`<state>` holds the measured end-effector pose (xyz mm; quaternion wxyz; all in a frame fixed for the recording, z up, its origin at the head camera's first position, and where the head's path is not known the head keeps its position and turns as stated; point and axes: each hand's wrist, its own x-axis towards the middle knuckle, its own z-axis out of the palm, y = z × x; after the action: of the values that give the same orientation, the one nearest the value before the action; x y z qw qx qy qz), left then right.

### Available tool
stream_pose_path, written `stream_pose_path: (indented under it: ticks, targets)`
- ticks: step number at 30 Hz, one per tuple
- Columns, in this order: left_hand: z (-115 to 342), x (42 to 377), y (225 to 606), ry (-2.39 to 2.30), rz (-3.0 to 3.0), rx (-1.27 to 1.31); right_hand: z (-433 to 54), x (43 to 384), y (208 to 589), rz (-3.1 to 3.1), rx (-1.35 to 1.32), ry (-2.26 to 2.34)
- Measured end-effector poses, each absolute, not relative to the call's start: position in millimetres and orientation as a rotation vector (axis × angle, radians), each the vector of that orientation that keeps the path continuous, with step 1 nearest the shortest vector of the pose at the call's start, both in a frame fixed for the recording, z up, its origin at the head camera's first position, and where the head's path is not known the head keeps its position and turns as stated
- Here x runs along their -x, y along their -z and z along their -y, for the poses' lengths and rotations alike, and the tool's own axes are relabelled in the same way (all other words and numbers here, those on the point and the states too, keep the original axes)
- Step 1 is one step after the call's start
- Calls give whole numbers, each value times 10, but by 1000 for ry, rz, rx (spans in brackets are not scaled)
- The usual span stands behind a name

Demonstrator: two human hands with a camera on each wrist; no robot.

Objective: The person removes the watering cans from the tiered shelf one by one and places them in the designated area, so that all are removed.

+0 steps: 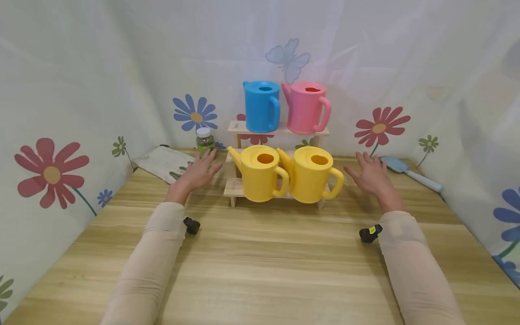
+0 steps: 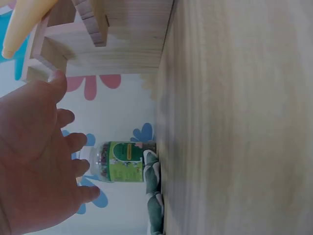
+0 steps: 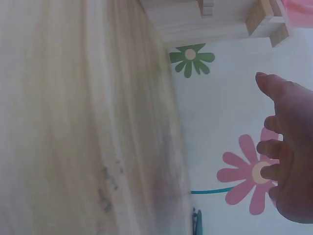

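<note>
Yellow all over, the left watering can [image 1: 258, 180] and the right watering can [image 1: 307, 181] stand upright between the person's hands, on the low front step of a wooden stand [image 1: 233, 186]. The left hand [image 1: 200, 172] is just beyond the left can's spout, fingers spread and grasping nothing; in its wrist view the thumb overlaps the stand's edge, though I cannot tell whether they touch. The right hand [image 1: 373, 175], equally empty and splayed, sits near the right can's handle. Both yellow handles point towards that hand, presumably for an easy grip and a matching row.

Farther off than either hand, a blue can [image 1: 257, 110] and a pink can [image 1: 302, 110] share the top shelf; the steps probably keep that pair visible above the front one.

Beyond the left hand's fingertips stands a white-capped jar [image 1: 205, 139], with a pale cloth [image 1: 156, 161] lying to that hand's outer side (perhaps put aside to leave room). Outward of the right hand, a blue trowel [image 1: 411, 173] rests on the tabletop [image 1: 276, 262].
</note>
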<state>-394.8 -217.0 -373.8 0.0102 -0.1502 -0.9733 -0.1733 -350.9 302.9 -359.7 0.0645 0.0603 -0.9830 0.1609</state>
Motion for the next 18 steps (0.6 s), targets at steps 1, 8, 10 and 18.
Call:
stream_pose_path:
  ticks: [1, 8, 10, 18]
  targets:
    - [2172, 3958, 3755, 577, 3027, 500, -3037, 3504, 3606, 2968, -186, -518]
    - [2193, 3964, 3741, 917, 2908, 628, -3022, 3476, 3580, 2943, -216, -738]
    - [2181, 3967, 3712, 1106, 2857, 641, -3002, 3446, 3529, 2901, -229, -932]
    - [2091, 3828, 3537, 1847, 2620, 554, -2884, 3299, 3264, 2642, -386, -1653]
